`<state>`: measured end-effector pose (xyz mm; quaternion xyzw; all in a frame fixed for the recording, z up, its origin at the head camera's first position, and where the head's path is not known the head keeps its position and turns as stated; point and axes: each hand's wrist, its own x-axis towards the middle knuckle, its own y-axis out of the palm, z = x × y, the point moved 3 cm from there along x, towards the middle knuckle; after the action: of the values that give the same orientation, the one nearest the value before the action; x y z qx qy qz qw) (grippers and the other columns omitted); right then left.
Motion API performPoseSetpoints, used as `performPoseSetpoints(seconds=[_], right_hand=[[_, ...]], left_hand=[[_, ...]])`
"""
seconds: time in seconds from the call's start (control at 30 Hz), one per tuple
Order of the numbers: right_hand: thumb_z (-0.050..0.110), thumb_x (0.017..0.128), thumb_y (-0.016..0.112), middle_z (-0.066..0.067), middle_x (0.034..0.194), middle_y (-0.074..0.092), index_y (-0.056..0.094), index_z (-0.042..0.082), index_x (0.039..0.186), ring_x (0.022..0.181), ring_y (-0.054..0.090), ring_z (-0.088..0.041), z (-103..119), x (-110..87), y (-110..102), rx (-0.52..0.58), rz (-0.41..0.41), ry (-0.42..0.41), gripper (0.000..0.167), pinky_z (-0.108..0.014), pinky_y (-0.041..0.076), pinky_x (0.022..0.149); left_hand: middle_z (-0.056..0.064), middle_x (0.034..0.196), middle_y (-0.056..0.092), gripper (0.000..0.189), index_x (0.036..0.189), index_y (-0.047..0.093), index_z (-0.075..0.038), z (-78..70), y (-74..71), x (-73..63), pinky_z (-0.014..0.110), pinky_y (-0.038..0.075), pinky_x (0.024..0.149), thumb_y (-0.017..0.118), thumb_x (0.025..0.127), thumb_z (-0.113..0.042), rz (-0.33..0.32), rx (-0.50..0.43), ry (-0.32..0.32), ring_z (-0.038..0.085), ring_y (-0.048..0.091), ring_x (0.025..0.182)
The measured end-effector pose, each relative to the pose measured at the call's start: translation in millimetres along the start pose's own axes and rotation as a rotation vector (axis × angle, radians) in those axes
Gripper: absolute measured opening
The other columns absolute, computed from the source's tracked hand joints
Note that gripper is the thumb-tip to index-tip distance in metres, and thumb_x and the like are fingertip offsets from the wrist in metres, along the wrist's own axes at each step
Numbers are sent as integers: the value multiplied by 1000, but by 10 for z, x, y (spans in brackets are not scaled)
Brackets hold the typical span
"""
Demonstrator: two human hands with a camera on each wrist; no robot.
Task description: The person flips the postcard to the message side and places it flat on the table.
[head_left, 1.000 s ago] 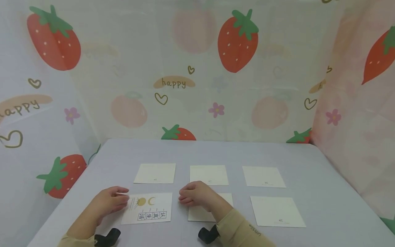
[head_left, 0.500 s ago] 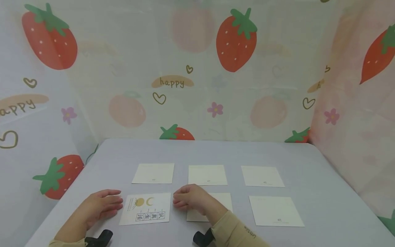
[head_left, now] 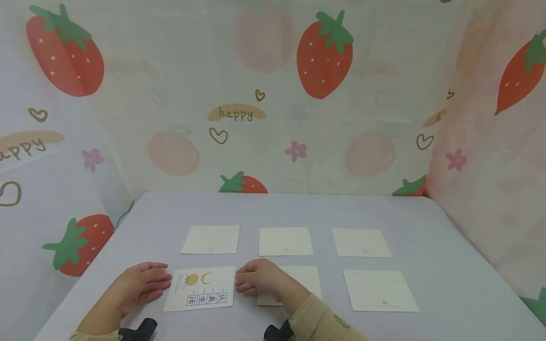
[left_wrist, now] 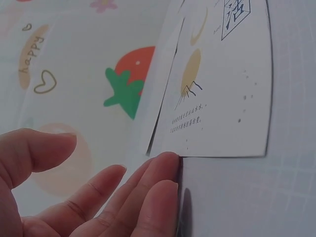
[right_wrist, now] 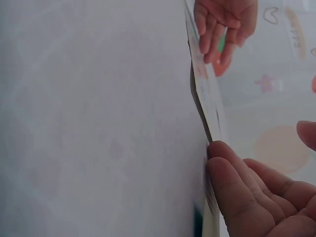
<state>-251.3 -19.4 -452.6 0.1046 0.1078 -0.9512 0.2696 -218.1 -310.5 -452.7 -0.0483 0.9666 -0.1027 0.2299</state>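
Note:
A printed card [head_left: 198, 289] lies on the table at the front left, showing a yellow sun, a crescent moon and a row of boxed characters turned sideways. At its left edge is my left hand [head_left: 142, 286]; in the left wrist view, the fingertips [left_wrist: 165, 160] sit right by the card's corner and the thumb stands apart. My right hand [head_left: 266, 282] is at the card's right edge, its fingers loosely bent and grasping nothing. It partly covers a blank-looking card [head_left: 304, 279]. The right wrist view shows its fingertips [right_wrist: 219, 168] low beside the card's edge.
Three plain cards, at back left [head_left: 210, 239], back middle [head_left: 286, 241] and back right [head_left: 361, 242], form a row. Another plain card [head_left: 381, 290] lies front right. Strawberry-patterned curtains [head_left: 273, 94] enclose the white table [head_left: 460, 274] behind and at both sides.
My right hand has moved left and slightly down to the printed card's right edge. The left hand has drawn back slightly to the left. The cards keep their places.

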Motion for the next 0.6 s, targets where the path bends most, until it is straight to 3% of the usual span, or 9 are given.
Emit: performPoseSetpoints(seconds=[0.43, 0.6], right_hand=[[15, 86, 62, -7, 84, 67, 64, -2, 101, 80, 66, -18, -12, 0, 28, 3, -23, 21, 23, -31, 55, 69], [16, 86, 61, -7, 84, 67, 64, -2, 100, 79, 66, -18, -29, 21, 29, 9, -25, 20, 23, -30, 55, 68]], left_hand=[[13, 102, 66, 61, 131, 37, 6, 22, 18, 43, 33, 53, 78, 55, 90, -36, 13, -69, 4, 17, 64, 86], [11, 102, 65, 57, 130, 41, 5, 20, 33, 78, 32, 53, 77, 58, 89, -32, 12, -40, 11, 16, 63, 86]])
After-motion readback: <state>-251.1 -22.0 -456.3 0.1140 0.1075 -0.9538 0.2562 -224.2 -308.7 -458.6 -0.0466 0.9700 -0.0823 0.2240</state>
